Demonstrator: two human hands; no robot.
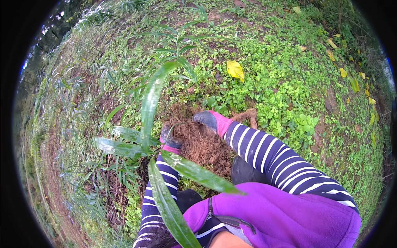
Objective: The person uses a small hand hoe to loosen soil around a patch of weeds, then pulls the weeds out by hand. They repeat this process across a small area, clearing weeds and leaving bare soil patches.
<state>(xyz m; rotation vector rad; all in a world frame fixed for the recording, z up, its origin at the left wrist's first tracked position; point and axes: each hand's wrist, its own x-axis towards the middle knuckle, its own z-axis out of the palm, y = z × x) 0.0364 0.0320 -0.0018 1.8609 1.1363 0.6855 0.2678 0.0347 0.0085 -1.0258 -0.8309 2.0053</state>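
Note:
Both hands wear pink gloves with dark grey coated fingers. My left hand [170,138] is low on the left side of a clump of soil and fibrous roots [186,128], its fingers against the clump. My right hand [207,121] lies on the clump's upper right side, fingers curled down over it; the fingertips are partly hidden. A thin green stem bends up from the clump to a plant with long glossy leaves [173,198], which rises close to the camera and crosses over my left forearm. Loose brown soil [211,152] lies heaped below my hands.
A knobbly brown root or piece of wood [248,116] lies beside my right wrist. Leafy stalks [177,46] stand beyond my hands. Low green ground cover [279,80] surrounds the soil, with a yellow leaf [235,70] on it. A dark boot [248,170] is near the heap.

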